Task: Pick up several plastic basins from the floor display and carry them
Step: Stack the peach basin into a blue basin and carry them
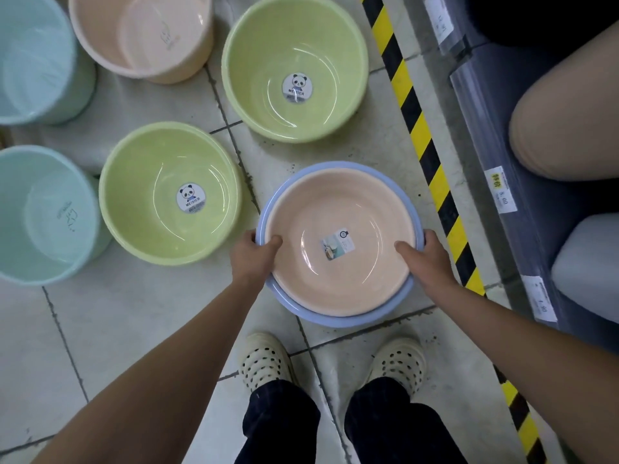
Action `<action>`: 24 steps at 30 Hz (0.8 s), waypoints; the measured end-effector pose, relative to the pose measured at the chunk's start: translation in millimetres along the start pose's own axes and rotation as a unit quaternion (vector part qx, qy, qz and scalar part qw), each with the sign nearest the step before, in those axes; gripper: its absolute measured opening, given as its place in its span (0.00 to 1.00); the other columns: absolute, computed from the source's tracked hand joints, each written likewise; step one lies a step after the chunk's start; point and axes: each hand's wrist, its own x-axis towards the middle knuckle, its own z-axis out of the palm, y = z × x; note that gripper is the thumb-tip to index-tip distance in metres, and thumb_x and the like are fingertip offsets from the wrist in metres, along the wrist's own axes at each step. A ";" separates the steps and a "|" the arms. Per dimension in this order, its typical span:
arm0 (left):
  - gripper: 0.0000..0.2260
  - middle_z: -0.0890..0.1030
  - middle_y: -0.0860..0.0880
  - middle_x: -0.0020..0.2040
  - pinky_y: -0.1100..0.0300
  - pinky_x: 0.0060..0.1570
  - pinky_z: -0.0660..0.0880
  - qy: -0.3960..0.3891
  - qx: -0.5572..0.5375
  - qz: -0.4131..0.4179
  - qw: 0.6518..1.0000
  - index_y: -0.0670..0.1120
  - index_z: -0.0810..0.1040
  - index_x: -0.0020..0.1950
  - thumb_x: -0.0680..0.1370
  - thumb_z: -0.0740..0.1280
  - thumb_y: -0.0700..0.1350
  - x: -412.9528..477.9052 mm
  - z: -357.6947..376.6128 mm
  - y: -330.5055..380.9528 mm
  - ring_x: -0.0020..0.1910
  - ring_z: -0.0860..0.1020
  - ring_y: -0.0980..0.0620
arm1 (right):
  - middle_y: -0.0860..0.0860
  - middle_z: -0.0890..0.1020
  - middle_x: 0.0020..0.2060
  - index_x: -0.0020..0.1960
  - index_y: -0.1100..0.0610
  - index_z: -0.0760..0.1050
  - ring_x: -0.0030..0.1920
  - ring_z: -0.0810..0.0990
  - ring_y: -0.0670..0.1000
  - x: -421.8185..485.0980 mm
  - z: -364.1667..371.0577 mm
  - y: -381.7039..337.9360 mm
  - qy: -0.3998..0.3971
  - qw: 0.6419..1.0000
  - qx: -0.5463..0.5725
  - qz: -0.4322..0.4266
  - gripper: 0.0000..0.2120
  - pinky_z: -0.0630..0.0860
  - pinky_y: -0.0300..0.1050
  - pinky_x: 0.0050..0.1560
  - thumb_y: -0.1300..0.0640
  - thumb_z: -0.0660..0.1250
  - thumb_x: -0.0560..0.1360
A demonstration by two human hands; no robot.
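Hands, left (255, 253) and right (424, 255), grip opposite rims of 2 nested round plastic basins, peach (338, 209) inside blue (338, 321); lifting them level probably comes next.

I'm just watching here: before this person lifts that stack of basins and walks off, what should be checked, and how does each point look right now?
1. Left hand gripping the rim of the stack: ok, thumb inside the peach basin.
2. Right hand gripping the opposite rim: ok.
3. Peach basin seated in the blue basin: ok, nested, slightly off-centre.
4. Stack off the floor: cannot tell.
5. Clear of the nearest green basin: ok, a gap shows.
6. Feet clear of the hazard tape: ok, both shoes stand on tile.
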 end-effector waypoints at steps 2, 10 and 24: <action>0.09 0.80 0.53 0.40 0.61 0.36 0.71 0.012 -0.006 0.009 1.000 0.46 0.78 0.50 0.74 0.72 0.49 -6.8 -20.9 8.2 0.38 0.79 0.54 | 0.49 0.77 0.45 0.56 0.54 0.70 0.44 0.77 0.51 -10.2 -1.9 -22.7 -0.006 1.000 -0.010 -0.019 0.13 0.73 0.48 0.42 0.53 0.69 0.75; 0.10 0.81 0.54 0.42 0.61 0.37 0.72 0.069 -0.069 -0.001 0.995 0.46 0.78 0.51 0.74 0.72 0.49 -30.4 -123.1 42.4 0.41 0.79 0.55 | 0.46 0.77 0.44 0.58 0.52 0.70 0.46 0.78 0.53 -57.4 8.6 -142.6 -0.037 0.993 -0.061 -0.097 0.16 0.73 0.47 0.45 0.53 0.71 0.74; 0.09 0.81 0.48 0.42 0.57 0.44 0.71 0.125 -0.104 -0.036 0.986 0.44 0.79 0.49 0.74 0.73 0.48 -11.8 -289.7 23.3 0.42 0.79 0.46 | 0.45 0.76 0.46 0.64 0.56 0.69 0.46 0.76 0.49 -122.5 114.3 -288.0 -0.124 0.963 -0.155 -0.180 0.22 0.71 0.44 0.44 0.53 0.73 0.74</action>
